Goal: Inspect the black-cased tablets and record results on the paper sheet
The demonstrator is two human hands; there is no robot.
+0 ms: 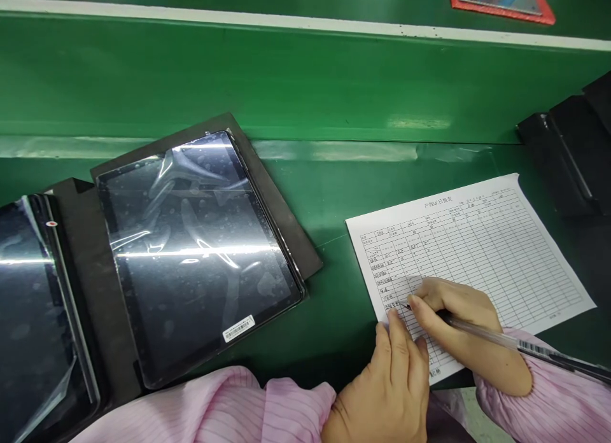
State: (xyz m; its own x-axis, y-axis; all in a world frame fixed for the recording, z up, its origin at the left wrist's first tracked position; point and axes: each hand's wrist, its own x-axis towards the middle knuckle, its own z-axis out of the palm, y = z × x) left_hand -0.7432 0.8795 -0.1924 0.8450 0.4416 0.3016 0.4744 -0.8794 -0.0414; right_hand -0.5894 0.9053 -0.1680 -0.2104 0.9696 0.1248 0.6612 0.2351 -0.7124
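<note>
On the green bench lies a printed form [482,258], a grid with handwritten entries down its left columns. My right hand [458,316] grips a clear-barrelled pen [482,331], its tip at a row near the form's left edge. Flat on the lower left corner of the paper rests my left hand [389,382], fingers stretched out and holding nothing. To the left is a tablet [200,239] under wrinkled clear film, with a barcode label [239,328] at its lower edge. It sits on a dark flat board [286,230].
More dark tablets [33,303] are stacked at the far left, beside a black sheet [100,290]. Black cases [568,150] stand at the right edge. A green ledge [286,80] runs across the back, with a red-framed panel [501,0] on top.
</note>
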